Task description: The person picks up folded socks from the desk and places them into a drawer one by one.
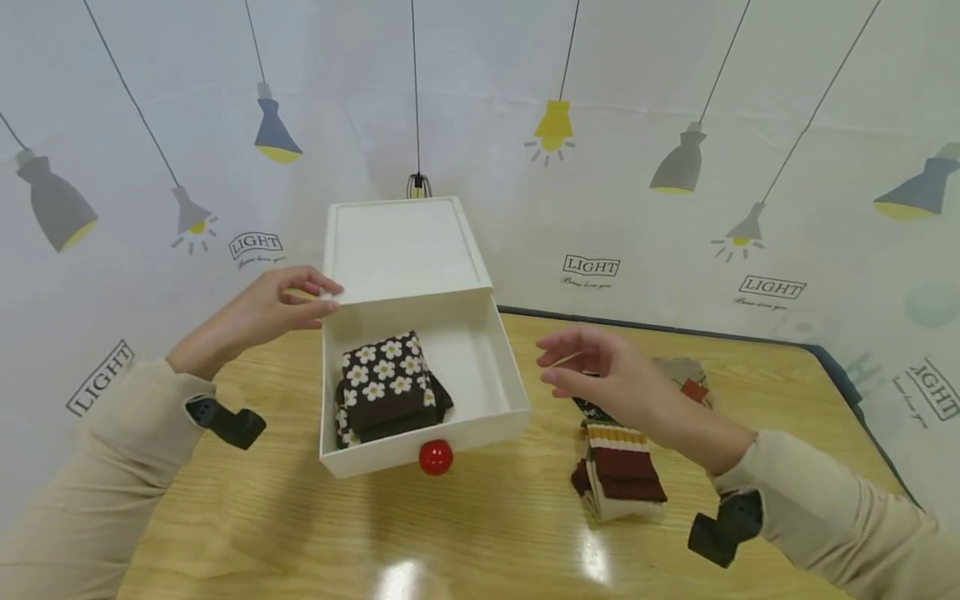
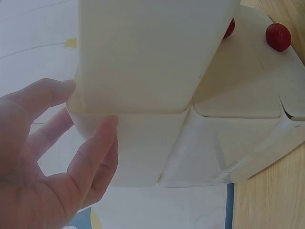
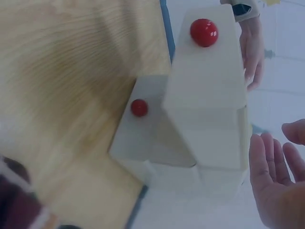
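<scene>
A white drawer cabinet (image 1: 397, 250) stands on the table with its top drawer (image 1: 480, 371) pulled out. A red round knob (image 1: 436, 457) is on the drawer front. Inside lie folded dark socks (image 1: 386, 375) with a white daisy pattern. My left hand (image 1: 273, 304) is at the left side, where drawer and cabinet meet; in the left wrist view its fingertips (image 2: 112, 123) lie right at that seam. To the right of the drawer, apart from it, my right hand (image 1: 607, 367) hovers with loosely bent fingers and nothing held.
Folded maroon, cream and yellow socks (image 1: 622, 475) lie on the wooden table (image 1: 480, 542) at the right. Beyond them are a grey folded pair with red (image 1: 693, 387) and a dark patterned one, partly hidden by my right hand. A lower drawer (image 3: 131, 133) sits closed beneath.
</scene>
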Motion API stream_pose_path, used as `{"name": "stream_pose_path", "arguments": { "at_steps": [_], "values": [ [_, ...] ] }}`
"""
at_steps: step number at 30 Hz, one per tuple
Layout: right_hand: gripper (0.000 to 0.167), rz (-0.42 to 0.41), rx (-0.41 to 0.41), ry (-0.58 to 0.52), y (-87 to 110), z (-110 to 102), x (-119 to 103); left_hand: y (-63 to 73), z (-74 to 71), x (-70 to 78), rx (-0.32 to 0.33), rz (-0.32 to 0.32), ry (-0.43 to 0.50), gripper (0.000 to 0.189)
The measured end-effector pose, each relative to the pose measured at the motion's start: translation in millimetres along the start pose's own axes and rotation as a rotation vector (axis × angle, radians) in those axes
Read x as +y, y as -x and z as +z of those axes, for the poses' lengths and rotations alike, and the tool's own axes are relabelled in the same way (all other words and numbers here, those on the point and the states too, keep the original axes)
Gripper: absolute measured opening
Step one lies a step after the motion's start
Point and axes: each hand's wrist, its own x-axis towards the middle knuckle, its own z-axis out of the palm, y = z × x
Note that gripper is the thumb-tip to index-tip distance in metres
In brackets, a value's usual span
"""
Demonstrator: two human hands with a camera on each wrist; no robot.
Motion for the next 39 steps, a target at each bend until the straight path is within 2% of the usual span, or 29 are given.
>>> {"name": "stream_pose_path", "arguments": {
  "at_steps": [5,10,14,18,23,25,28,33,39],
  "values": [
    [0.030,0.010,0.086,-0.128,26.2,-15.1,34.9,0.5,0.1,-0.2,-0.002,-0.004,-0.002,0.039],
    [0.023,-0.024,0.200,-0.177,50.2,-34.3,65.1,0.6,-0.8,0.4,-0.006,0.006,-0.011,0.040],
    [0.021,0.013,0.264,-0.166,60.0,-41.2,89.6,2.3,-3.2,0.6,0.003,0.003,-0.022,0.040],
    [0.019,0.039,0.323,-0.150,64.3,-37.9,120.1,3.3,-4.2,-0.9,0.004,0.000,-0.016,0.040],
    [0.019,0.056,0.394,-0.033,66.4,-32.8,151.7,3.1,-2.2,-3.0,0.005,0.000,-0.009,0.040],
    [0.024,0.102,0.411,0.003,66.5,-34.5,161.7,2.9,-1.4,-3.4,0.003,0.002,-0.008,0.040],
    [0.036,0.184,0.411,0.041,66.5,-39.5,177.4,3.1,-0.2,-3.4,0.001,0.006,-0.008,0.040],
    [0.049,0.327,0.335,0.035,66.2,-44.9,195.2,4.0,1.3,-2.6,0.009,0.010,-0.011,0.038],
    [0.055,0.377,0.309,0.010,64.2,-40.3,208.4,1.9,2.4,-3.3,0.013,0.017,-0.009,0.038]
  ]
}}
